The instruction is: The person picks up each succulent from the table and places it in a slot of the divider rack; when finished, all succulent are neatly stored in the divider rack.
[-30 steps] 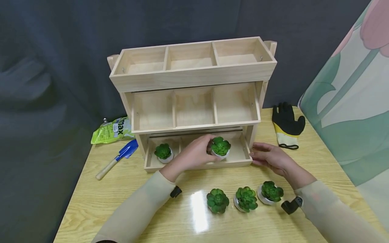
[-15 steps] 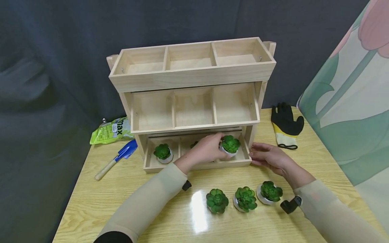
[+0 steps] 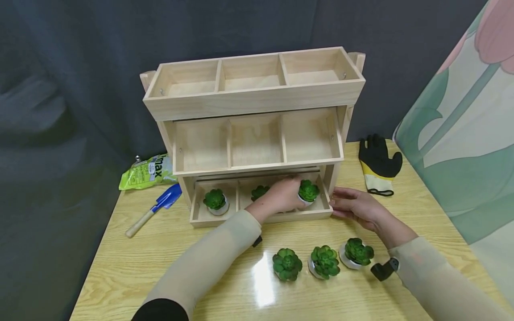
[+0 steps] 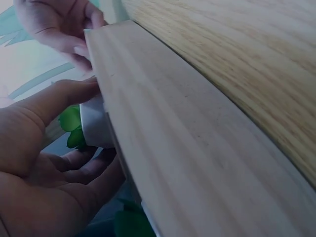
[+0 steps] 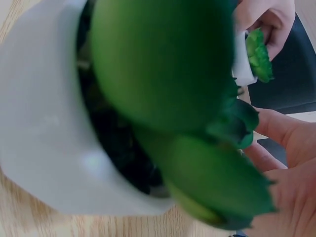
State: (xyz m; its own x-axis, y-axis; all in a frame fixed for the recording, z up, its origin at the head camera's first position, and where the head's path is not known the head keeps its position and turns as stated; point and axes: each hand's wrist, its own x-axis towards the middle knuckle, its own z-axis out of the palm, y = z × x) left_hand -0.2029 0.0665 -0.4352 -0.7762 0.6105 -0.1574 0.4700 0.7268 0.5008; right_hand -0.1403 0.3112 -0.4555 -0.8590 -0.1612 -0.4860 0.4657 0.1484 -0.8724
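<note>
In the head view my left hand (image 3: pixel 286 196) holds a small potted succulent (image 3: pixel 308 191) at the right compartment of the wooden shelf's bottom tray (image 3: pixel 241 221). Thumb and fingers lie on either side of its white pot (image 4: pixel 96 123) in the left wrist view. My right hand (image 3: pixel 359 208) touches the right end of that tray with its fingers. One succulent (image 3: pixel 216 200) sits in the tray's left compartment; another (image 3: pixel 259 191) stands in the middle one, partly hidden by my left hand. A nearby potted succulent (image 5: pixel 163 98) fills much of the right wrist view.
Three potted succulents, one (image 3: pixel 287 265) at left, one (image 3: pixel 324 262) in the middle and one (image 3: pixel 356 253) at right, stand on the table's front. A blue trowel (image 3: pixel 154 209) and green bag (image 3: pixel 148 171) lie left, a work glove (image 3: pixel 379 165) right. Upper trays (image 3: pixel 253 102) overhang the bottom one.
My left hand has carried the potted succulent rightward and slightly lower into the right compartment, uncovering the middle succulent. My right hand stays at the tray's end.
</note>
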